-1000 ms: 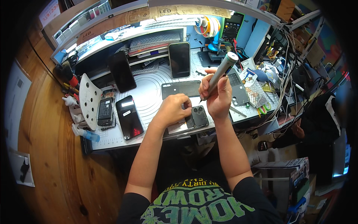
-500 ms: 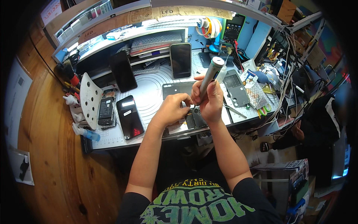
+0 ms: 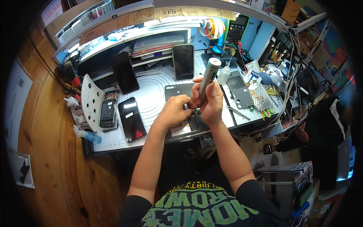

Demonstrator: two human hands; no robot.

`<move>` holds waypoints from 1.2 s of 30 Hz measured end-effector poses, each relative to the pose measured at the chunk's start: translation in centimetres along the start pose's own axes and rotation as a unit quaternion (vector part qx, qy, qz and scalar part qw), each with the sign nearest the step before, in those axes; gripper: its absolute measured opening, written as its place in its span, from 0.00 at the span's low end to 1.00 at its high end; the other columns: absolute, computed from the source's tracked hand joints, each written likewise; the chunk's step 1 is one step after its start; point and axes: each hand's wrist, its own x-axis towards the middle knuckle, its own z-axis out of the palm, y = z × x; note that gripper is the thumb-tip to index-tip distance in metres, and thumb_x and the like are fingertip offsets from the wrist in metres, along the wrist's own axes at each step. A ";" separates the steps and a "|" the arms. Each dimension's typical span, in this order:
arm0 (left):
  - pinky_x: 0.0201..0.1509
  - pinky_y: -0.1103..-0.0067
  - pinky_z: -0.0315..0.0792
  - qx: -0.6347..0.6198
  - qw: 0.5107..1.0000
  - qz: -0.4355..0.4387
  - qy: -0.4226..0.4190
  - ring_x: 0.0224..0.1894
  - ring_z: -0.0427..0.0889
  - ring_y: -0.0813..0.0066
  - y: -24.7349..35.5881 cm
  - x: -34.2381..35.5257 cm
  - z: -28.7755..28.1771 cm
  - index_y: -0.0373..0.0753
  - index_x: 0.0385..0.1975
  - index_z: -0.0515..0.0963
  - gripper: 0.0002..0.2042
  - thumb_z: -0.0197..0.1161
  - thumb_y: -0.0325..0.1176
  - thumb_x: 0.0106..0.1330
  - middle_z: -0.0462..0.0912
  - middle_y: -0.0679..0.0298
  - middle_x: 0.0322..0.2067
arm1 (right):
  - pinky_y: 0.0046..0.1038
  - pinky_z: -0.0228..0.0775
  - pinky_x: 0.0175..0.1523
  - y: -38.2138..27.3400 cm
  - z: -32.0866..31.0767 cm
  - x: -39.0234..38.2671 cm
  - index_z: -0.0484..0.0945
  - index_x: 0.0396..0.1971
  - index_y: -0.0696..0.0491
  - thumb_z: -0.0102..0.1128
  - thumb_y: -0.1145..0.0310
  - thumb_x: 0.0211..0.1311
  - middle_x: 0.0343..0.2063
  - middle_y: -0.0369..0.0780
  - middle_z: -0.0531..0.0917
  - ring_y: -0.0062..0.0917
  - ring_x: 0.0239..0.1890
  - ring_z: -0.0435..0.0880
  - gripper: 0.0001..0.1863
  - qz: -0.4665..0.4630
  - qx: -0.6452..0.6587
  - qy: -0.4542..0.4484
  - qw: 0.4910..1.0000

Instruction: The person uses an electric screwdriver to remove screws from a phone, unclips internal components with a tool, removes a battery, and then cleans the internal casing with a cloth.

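A grey pen-shaped electric screwdriver stands nearly upright, tilted a little right at its top, with my right hand closed around its lower body. My left hand is beside it, fingers curled and pressed together close to the screwdriver's lower end. What those fingers pinch, if anything, is hidden. Beneath both hands lies an opened phone near the bench's front edge, mostly covered by them. A dark phone back panel lies just beyond my left hand. The screwdriver's tip cannot be seen.
Left of my hands lies a black phone, with a phone's opened body farther left. Two more phones lean at the back. A dropper bottle, a phone frame and tweezers are on the right.
My right hand and the screwdriver have shifted slightly left, uncovering more of the dropper bottle. My left hand has hardly moved.
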 end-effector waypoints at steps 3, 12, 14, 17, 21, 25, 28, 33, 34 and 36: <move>0.33 0.77 0.74 -0.003 1.000 -0.004 -0.001 0.26 0.81 0.77 0.1 0.0 0.0 0.33 0.35 0.83 0.08 0.67 0.23 0.55 0.84 0.63 0.28 | 0.16 0.59 0.26 0.0 0.0 0.0 0.75 0.53 0.59 0.48 0.48 0.80 0.26 0.34 0.74 0.13 0.23 0.69 0.26 0.005 0.007 -0.003 1.000; 0.33 0.76 0.75 0.034 0.999 0.015 -0.003 0.27 0.81 0.74 -0.3 -0.2 -0.2 0.33 0.33 0.82 0.08 0.69 0.25 0.53 0.85 0.62 0.28 | 0.20 0.62 0.27 0.2 0.0 -0.1 0.72 0.54 0.61 0.45 0.45 0.80 0.27 0.36 0.73 0.16 0.24 0.69 0.30 0.010 -0.011 -0.015 1.000; 0.35 0.73 0.76 0.044 0.999 0.020 -0.004 0.29 0.83 0.69 -0.5 -0.2 -0.2 0.33 0.32 0.82 0.08 0.69 0.26 0.53 0.85 0.59 0.29 | 0.21 0.64 0.29 -0.1 -0.1 -0.2 0.71 0.55 0.63 0.44 0.44 0.80 0.28 0.37 0.73 0.17 0.25 0.69 0.31 0.021 -0.026 -0.010 0.999; 0.38 0.69 0.78 0.054 0.998 0.027 -0.006 0.32 0.85 0.59 -0.1 0.1 0.1 0.33 0.31 0.83 0.07 0.69 0.27 0.53 0.84 0.54 0.31 | 0.14 0.58 0.26 -0.3 0.2 -0.1 0.74 0.54 0.57 0.49 0.45 0.79 0.28 0.31 0.74 0.11 0.24 0.69 0.27 -0.011 0.008 0.015 1.000; 0.34 0.72 0.76 0.067 0.997 0.027 -0.013 0.27 0.83 0.63 0.0 0.4 1.2 0.33 0.29 0.82 0.06 0.68 0.27 0.55 0.81 0.56 0.28 | 0.18 0.56 0.29 -1.6 -1.4 -0.4 0.73 0.56 0.57 0.43 0.42 0.80 0.26 0.30 0.73 0.12 0.24 0.67 0.30 -0.025 -0.005 0.055 0.998; 0.30 0.75 0.69 0.117 0.990 0.067 0.047 0.23 0.74 0.70 -1.5 -0.4 0.1 0.31 0.27 0.78 0.05 0.66 0.25 0.54 0.75 0.59 0.24 | 0.15 0.56 0.32 0.4 -1.0 -0.2 0.72 0.58 0.56 0.43 0.48 0.82 0.27 0.29 0.70 0.10 0.27 0.65 0.26 -0.018 0.071 0.062 0.995; 0.28 0.78 0.65 0.076 0.994 0.042 0.070 0.22 0.70 0.77 -0.8 -0.2 0.7 0.32 0.26 0.77 0.04 0.65 0.22 0.54 0.74 0.64 0.23 | 0.16 0.59 0.33 -1.1 -2.2 -0.7 0.70 0.59 0.56 0.44 0.47 0.81 0.28 0.30 0.70 0.11 0.28 0.66 0.26 -0.049 -0.002 0.040 0.998; 0.29 0.85 0.62 0.017 0.994 0.040 0.098 0.24 0.69 0.87 -1.4 0.4 1.4 0.34 0.26 0.74 0.05 0.62 0.18 0.55 0.78 0.69 0.26 | 0.16 0.61 0.34 -2.7 -3.9 -1.7 0.70 0.59 0.56 0.44 0.45 0.80 0.28 0.31 0.70 0.12 0.28 0.67 0.28 -0.085 -0.009 0.058 0.995; 0.29 0.86 0.62 0.006 0.993 0.049 0.103 0.26 0.68 0.89 -1.7 0.4 1.3 0.34 0.26 0.73 0.06 0.61 0.17 0.56 0.79 0.69 0.27 | 0.16 0.62 0.35 -2.9 -4.0 -1.8 0.70 0.59 0.56 0.44 0.45 0.80 0.28 0.31 0.71 0.12 0.28 0.67 0.28 -0.089 -0.012 0.059 0.994; 0.29 0.86 0.62 -0.005 0.992 0.053 0.110 0.25 0.68 0.88 -2.1 0.4 1.3 0.35 0.26 0.72 0.06 0.62 0.17 0.56 0.79 0.69 0.27 | 0.17 0.63 0.35 -3.1 -4.0 -1.8 0.70 0.59 0.56 0.45 0.45 0.80 0.28 0.31 0.71 0.12 0.28 0.68 0.28 -0.095 -0.015 0.061 0.994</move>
